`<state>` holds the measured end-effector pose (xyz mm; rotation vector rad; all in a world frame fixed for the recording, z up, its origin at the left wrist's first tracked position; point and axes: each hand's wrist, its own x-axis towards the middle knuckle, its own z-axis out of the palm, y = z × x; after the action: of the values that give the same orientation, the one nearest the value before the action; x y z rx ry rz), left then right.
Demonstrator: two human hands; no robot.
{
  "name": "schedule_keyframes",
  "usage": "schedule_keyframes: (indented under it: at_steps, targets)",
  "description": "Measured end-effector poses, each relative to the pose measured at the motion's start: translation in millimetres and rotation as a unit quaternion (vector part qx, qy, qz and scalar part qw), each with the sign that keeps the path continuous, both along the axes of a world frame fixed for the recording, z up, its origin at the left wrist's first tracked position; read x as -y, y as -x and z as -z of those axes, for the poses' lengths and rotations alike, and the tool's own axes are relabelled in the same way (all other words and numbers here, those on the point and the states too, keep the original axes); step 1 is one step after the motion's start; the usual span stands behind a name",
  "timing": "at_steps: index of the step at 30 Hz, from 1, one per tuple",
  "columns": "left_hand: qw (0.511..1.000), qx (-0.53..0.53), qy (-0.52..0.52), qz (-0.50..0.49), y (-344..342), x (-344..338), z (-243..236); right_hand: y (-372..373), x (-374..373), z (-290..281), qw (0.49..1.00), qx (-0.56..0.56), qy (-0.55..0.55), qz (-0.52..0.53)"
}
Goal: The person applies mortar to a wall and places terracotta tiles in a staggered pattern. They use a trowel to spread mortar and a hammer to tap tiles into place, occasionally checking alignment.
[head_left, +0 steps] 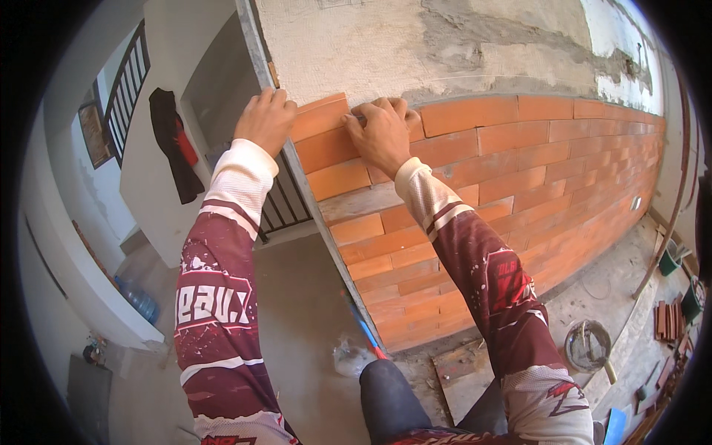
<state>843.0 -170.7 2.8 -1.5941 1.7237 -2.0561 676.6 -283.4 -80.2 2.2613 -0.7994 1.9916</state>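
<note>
1. Near: knee in dark trousers at the bottom edge, both forearms in maroon-and-white sleeves reaching up and away to the wall.
2. Floor below: bucket (587,345) with grey mix, plastic bag (348,356), stack of spare tiles (667,319) far right, water bottle (137,298) lower left.
3. Left hand (265,119): grip closed, fingers curled over the top left corner of the top tile (320,117), right at the wall's corner edge (297,170). Thumb side hidden, so how tight the hold is can't be told.
4. Right hand (382,133): palm flat, fingers spread and pressing on the tile's right end; not wrapped around anything.
5. Key relation: the tile lies between the two hands, long axis horizontal along the course, tilting slightly up to the right. Left hand at its outer end, right hand at its inner end; both touching, about equally near.
6. Tile sits in the top row of the orange tile facing (534,170), just under the bare grey plaster (415,44).
7. Far: dark garment (174,144) hanging on a white wall, stair railing (126,74) upper left.
</note>
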Motion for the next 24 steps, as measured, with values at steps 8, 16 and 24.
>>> schedule_keyframes:
  at_steps: [8,16,24]
  targets:
    - [1.0,0.012,-0.001,0.002,-5,2,0,-13,-8,-8,0.999,0.002,-0.043,0.015]
    - [1.0,0.015,-0.01,-0.025,-3,2,-2,-9,1,-15,0.997,0.004,-0.076,0.023]
    - [0.996,-0.082,-0.024,0.004,2,-5,-11,-2,4,-14,0.996,0.013,-0.092,-0.002]
